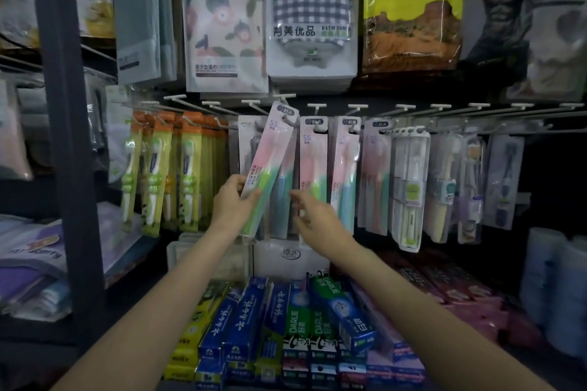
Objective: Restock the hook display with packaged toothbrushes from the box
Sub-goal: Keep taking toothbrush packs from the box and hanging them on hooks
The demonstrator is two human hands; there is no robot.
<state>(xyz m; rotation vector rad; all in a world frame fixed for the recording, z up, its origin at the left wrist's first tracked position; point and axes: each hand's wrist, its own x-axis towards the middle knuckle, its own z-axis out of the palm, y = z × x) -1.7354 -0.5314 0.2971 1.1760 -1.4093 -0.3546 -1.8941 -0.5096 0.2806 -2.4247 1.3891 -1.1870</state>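
Left hand pinches the pink-and-green carded toothbrush pack, tilted, top toward upper right at a white hook; right hand hovers loosely spread, blurred.

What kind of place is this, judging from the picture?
Most likely a shop aisle for toiletries: packaged toothbrushes hang on hooks, toothpaste boxes lie on the shelf below, and bagged towels hang above.

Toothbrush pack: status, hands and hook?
Left hand grips tilted toothbrush pack low. Right hand open beside it, holding nothing. Pack top at hook; seating unclear. Hung packs crowd right.
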